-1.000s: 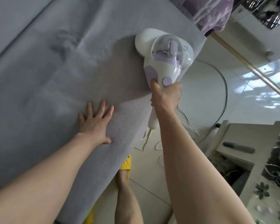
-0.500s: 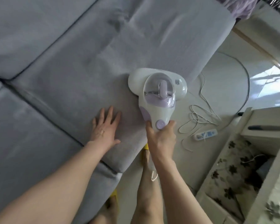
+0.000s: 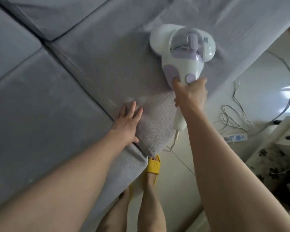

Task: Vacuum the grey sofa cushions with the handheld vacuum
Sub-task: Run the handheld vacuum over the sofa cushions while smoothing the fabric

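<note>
Handheld vacuum (image 3: 182, 52) on grey cushion (image 3: 107, 64).
Right hand (image 3: 190, 92) grips its handle, frame centre; left hand (image 3: 128, 121) lies flat, fingers straight, on cushion.

Open grey cushion (image 3: 94, 67) left of vacuum (image 3: 182, 52), tangled cord (image 3: 233, 118) on floor right

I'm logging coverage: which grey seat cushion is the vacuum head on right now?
The handheld vacuum sits on the right-hand seat cushion, the one the left hand presses flat; the neighbouring cushion across the seam lies untouched.
</note>
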